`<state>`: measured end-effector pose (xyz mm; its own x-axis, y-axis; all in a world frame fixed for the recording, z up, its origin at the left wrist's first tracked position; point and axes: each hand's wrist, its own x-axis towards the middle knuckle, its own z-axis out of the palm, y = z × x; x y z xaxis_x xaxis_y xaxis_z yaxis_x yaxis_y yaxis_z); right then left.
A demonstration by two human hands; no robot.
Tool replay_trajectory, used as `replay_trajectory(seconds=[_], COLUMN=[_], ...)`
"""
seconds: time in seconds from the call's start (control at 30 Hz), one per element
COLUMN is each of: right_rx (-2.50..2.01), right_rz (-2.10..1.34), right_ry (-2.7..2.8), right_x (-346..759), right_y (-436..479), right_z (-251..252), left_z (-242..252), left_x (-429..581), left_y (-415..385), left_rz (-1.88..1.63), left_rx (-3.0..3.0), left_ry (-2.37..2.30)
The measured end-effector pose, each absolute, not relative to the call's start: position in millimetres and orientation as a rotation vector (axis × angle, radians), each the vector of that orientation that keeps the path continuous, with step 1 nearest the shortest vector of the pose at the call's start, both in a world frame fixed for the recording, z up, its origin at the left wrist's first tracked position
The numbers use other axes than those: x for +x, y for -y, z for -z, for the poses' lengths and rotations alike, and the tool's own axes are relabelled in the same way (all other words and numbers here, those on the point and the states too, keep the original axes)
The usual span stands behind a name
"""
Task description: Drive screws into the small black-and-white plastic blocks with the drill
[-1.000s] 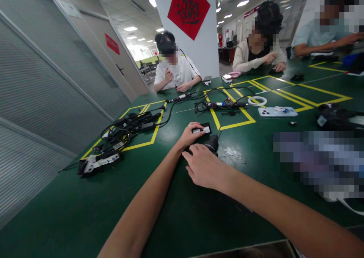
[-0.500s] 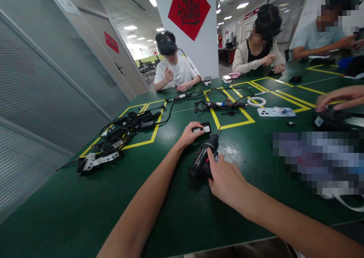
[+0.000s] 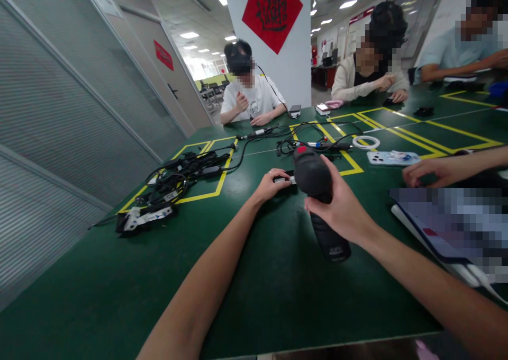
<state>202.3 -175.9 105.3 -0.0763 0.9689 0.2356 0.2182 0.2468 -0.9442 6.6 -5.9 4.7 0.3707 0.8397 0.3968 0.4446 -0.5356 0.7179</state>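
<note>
My right hand [image 3: 344,204] is wrapped round the grip of a black cordless drill [image 3: 313,174]. It is lifted off the table, with its rear end facing me and its handle pointing down; its front end is hidden. Just left of the drill, my left hand [image 3: 270,186] rests on the table, its fingers closed on a small flat black piece with white parts [image 3: 293,179]. The fingers and the drill cover much of that piece.
Tangled black cables [image 3: 186,174] lie on the green table [image 3: 119,291] at left. Further back are more cables, a white ring-shaped coil [image 3: 365,142] and a phone [image 3: 391,159]. A co-worker's hand [image 3: 426,173] is at right. Other people sit across.
My right hand has gripped the drill, raised it from lying on the table and turned it upright. My left hand stays at the small piece. The co-worker's hand at right has moved left.
</note>
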Motion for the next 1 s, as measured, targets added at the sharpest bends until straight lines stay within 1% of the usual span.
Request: replay_trajectory(seconds=[0.1,0.3,0.53,0.73,1.0], right_rx=[-1.117,-1.226,-1.206,-1.387,-1.442], right_rz=[-1.096,-1.335,-1.531,-1.565,-1.564], right_ry=[1.461,1.326,1.241,1.208,1.266], right_x=[200.7,211.7,231.9,235.5,236.3], right_y=[167.8,173.1,185.1,193.2,193.6], right_z=[-104.9,-94.0,-108.0,-118.3,-120.4], left_z=[-3.9,-4.2,-6.2,-8.2,-8.5], left_x=[6.4,6.5,8.0,8.2,7.8], left_y=[5.9,7.3,9.1,10.9,10.7], left_rz=[-1.045,-1.031,-1.033,-1.034,-1.024], left_rx=[2.132,2.114,2.103,2.107,2.108], left_ry=[-1.077,-1.067,-1.077,-1.081,-1.078])
